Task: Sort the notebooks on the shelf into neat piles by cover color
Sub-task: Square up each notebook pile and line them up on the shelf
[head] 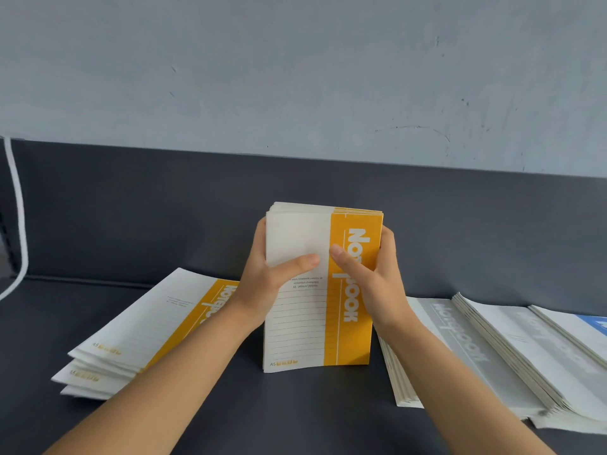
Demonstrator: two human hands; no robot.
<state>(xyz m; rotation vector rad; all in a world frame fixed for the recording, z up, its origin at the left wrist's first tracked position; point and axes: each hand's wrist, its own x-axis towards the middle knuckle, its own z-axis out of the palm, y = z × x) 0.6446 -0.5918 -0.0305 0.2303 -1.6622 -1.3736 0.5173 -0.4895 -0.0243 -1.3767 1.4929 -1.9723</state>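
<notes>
Head view: the left hand [262, 274] and the right hand [371, 274] clamp a stack of yellow-spined notebooks [299, 323] between them. The left hand's fingers wrap the white open edge, and the right hand's wrap the yellow spine edge. Both thumbs lie across the front cover, almost meeting at its middle. The stack stands upright on its short lower edge on the dark shelf [295, 415], near the middle of the shelf and short of its back edge. Its long axis runs up and down, and the cover faces the camera. The top edges look slightly stepped, so the stack probably needs squaring, though the view is too soft to be sure.

The loose pile of yellow notebooks [141, 326] matters most for the next move. It lies flat just left of the held stack, towards the shelf's front left, fanned out of line. Its long axis slants from front left to back right, and it is nearer the left hand. Joining the two would mean tipping the stack down leftward and turning it to match.

On the right, well apart from the yellow pile, grey notebooks [466, 349] lie fanned, and a blue notebook [594, 323] shows at the right edge.
</notes>
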